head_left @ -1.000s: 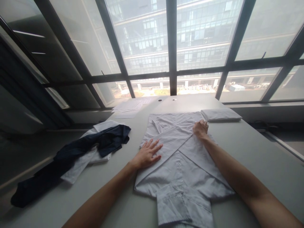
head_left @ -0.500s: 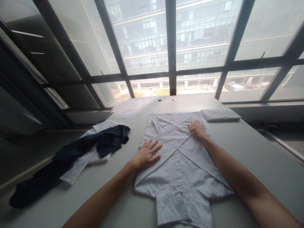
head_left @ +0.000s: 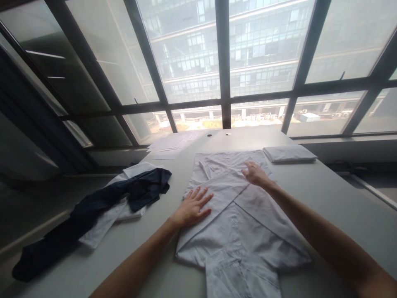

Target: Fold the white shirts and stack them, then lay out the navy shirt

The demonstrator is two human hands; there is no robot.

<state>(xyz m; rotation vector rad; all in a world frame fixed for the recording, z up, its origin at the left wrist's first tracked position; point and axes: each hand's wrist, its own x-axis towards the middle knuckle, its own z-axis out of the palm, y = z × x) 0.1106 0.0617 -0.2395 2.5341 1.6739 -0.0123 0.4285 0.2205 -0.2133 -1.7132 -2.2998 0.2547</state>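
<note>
A white shirt (head_left: 238, 231) lies spread on the table in front of me, its sleeves folded across each other over the body. The collar end points toward me and runs out of the bottom of the view. My left hand (head_left: 192, 209) rests flat on the left part of the cloth with fingers spread. Over the upper right of the shirt is my right hand (head_left: 254, 173), fingers partly curled and thumb side toward the middle. It appears to hold nothing, and whether its fingertips touch the fabric is hard to see.
A folded white garment (head_left: 290, 153) lies at the right rear of the white table (head_left: 335, 207). Dark blue clothing (head_left: 108, 203) over white cloth (head_left: 102, 227) is heaped at the left edge. Paper sheets (head_left: 170, 142) lie at the far left, before large windows (head_left: 189, 54).
My right hand has shifted slightly left, its fingers going from spread flat to more bent. My left hand stays on the shirt. The view has tilted up a little.
</note>
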